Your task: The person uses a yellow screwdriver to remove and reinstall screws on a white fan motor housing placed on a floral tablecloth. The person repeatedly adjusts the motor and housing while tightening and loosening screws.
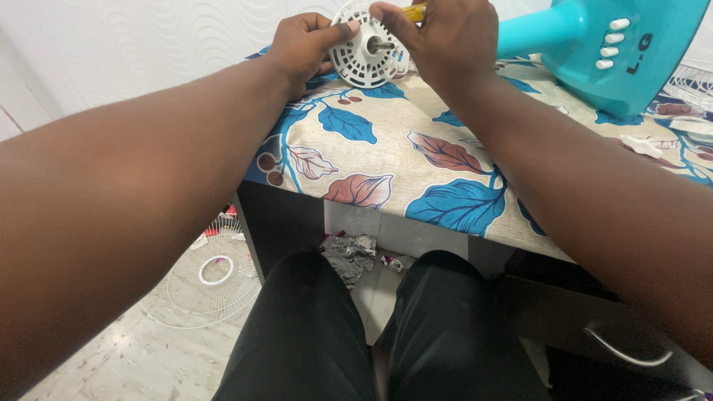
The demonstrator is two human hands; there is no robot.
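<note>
One white slotted plastic fan motor housing (365, 50) is gripped by left hand (303, 46); one yellow-handled screwdriver (413, 12) is pinched by right hand (440, 37) — leaf-print tablecloth (416, 171), one white wire fan grille (212, 278) floored.

We stretch both arms forward, forearms converging; our left hand (306, 43) curls its fingers closed in a grip, thumb pointing right; our right hand (440, 37) is closed too, knuckles up.
</note>
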